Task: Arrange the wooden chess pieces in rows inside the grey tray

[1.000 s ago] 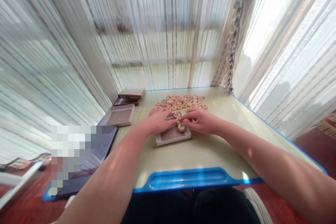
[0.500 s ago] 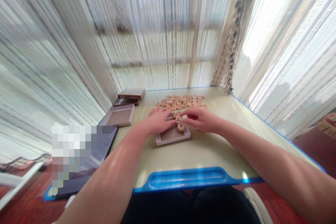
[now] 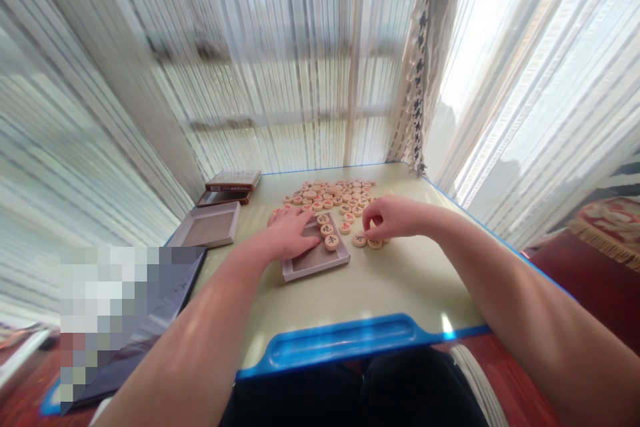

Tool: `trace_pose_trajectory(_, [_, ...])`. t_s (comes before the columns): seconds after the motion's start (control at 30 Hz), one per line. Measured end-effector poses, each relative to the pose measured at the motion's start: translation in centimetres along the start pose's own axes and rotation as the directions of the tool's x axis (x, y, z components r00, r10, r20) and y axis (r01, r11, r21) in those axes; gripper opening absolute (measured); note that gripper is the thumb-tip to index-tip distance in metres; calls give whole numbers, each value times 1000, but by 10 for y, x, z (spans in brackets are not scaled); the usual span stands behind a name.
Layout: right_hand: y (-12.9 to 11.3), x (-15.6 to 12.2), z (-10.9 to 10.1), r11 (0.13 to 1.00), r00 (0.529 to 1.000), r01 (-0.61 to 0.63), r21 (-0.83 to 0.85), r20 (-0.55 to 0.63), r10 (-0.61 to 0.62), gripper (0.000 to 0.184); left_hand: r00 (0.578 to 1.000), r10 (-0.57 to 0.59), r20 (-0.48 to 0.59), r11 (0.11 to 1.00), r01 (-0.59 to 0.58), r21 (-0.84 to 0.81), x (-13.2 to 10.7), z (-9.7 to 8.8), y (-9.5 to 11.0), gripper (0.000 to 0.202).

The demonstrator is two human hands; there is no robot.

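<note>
A shallow cardboard box tray [image 3: 295, 273] lies on the table with three wooden xiangqi pieces [image 3: 327, 229] in a row along its right side, marked in black. My left hand [image 3: 290, 232] reaches over the tray's left and far rim, thumb inside it, holding it. To the right of the tray, my right hand [image 3: 393, 217] points down with fingers closed at a black-marked xiangqi piece [image 3: 375, 244]; the fingertips are partly hidden. Beside that piece lies another black-marked xiangqi piece [image 3: 359, 239]. Red-marked pieces [image 3: 345, 228] lie between tray and right hand.
Many loose xiangqi pieces [image 3: 327, 195] spread behind the tray. A second cardboard tray [image 3: 231, 230] and stacked brown boxes [image 3: 233, 180] stand at the left. A dark folder-like item [image 3: 175, 300] lies front left. The table's blue edge has a groove [image 3: 343, 340]; curtains hang behind.
My right hand has left the pieces in the tray and moved right, down to the pieces on the table. My left hand stays on the tray. The view has shifted slightly right.
</note>
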State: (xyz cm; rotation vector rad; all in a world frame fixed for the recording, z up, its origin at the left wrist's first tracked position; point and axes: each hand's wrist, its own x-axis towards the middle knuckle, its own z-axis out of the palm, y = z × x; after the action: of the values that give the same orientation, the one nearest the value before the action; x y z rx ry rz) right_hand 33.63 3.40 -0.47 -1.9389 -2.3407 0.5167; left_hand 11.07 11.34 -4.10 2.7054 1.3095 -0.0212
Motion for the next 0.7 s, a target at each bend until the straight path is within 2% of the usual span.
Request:
trace_pose_trajectory(0.1, [-3, -6, 0, 1000, 996, 8, -19, 91, -6, 30, 1000, -5, 1, 1000, 5, 7, -1, -2, 3, 62])
trace_pose_trajectory(0.2, [-3, -11, 1, 995, 994, -5, -98, 106, 15, 41, 1000, -25, 6, 1000, 25, 12, -2, -4, 5, 62])
trace_pose_trajectory(0.37, [-1, -15, 3, 982, 992, -86, -171, 72, 100, 31, 999, 23, -42, 999, -24, -37, 0, -2, -1, 63])
trace_pose_trajectory(0.43, [-4, -17, 7, 981, 992, -115, -155, 29, 121, 34, 994, 35, -101, 997, -41, -63, 3, 0, -5, 62])
trace_pose_trajectory(0.53, [-13, -21, 17, 978, 983, -169, -126, -95, 158, 45, 979, 53, -195, 993, -73, -95, 8, 2, -9, 59])
trace_pose_trajectory(0.7, [-29, -30, 39, 964, 931, -262, -40, -273, 242, 23, 935, 34, -352, 985, -92, -148, 10, 4, -10, 55])
